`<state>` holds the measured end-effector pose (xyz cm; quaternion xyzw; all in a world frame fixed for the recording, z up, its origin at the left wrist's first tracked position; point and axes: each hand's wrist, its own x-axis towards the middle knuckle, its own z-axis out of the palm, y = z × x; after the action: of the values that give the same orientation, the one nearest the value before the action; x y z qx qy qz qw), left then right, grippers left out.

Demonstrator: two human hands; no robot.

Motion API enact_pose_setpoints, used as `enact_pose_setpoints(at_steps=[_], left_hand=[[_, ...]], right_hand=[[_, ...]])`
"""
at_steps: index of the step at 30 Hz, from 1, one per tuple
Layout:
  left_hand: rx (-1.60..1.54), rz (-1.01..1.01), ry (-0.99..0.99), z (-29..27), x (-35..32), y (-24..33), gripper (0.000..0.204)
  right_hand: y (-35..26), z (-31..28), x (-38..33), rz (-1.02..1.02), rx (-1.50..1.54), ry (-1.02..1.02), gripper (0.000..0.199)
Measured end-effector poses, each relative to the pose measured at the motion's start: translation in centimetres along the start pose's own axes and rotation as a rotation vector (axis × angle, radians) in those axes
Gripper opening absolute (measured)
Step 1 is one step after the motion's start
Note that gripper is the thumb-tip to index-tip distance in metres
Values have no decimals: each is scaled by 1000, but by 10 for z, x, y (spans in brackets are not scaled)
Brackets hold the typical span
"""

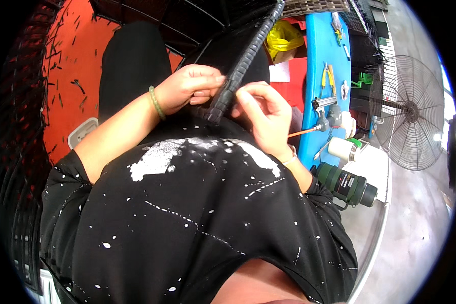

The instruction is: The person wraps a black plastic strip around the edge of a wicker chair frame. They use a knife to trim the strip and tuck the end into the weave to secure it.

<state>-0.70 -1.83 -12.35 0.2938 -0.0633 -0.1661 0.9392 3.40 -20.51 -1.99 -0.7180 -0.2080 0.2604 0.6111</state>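
A long black rod (243,58), closely wound with a flat black strip, slants from the top of the view down to my lap. Its thicker lower end (215,112) rests between my two hands. My left hand (195,87), with a bead bracelet at the wrist, is closed against the rod's left side, fingertips at its edge. On the other side, my right hand (266,114) has its fingers curled in close to the rod. Whatever sits between those right fingertips is hidden.
Black woven furniture (177,12) fills the top. Black scraps litter an orange-red floor (68,86). To the right, a blue table (314,55) bears yellow-handled pliers (329,78) and a grey power tool (332,119). Nearby are a green-black lens-shaped cylinder (347,186), yellow bag (283,38) and fan (410,111).
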Motion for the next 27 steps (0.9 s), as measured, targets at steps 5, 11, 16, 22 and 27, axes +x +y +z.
enact_pose_setpoints(at_steps=[5, 11, 16, 22, 27], left_hand=[[-20, -9, 39, 2, -2, 0, 23], [15, -17, 57, 5, -2, 3, 24], [164, 58, 144, 15, -3, 5, 27], [269, 130, 175, 21, 2, 8, 27], [229, 152, 159, 19, 7, 4, 27]], right_hand=[[-20, -7, -15, -59, -240, -119, 33], [-27, -6, -14, -271, -557, -172, 46], [-44, 0, -17, -284, -891, -238, 59], [-51, 7, -19, -249, -940, -214, 67], [-54, 11, -13, -144, -833, -203, 68]])
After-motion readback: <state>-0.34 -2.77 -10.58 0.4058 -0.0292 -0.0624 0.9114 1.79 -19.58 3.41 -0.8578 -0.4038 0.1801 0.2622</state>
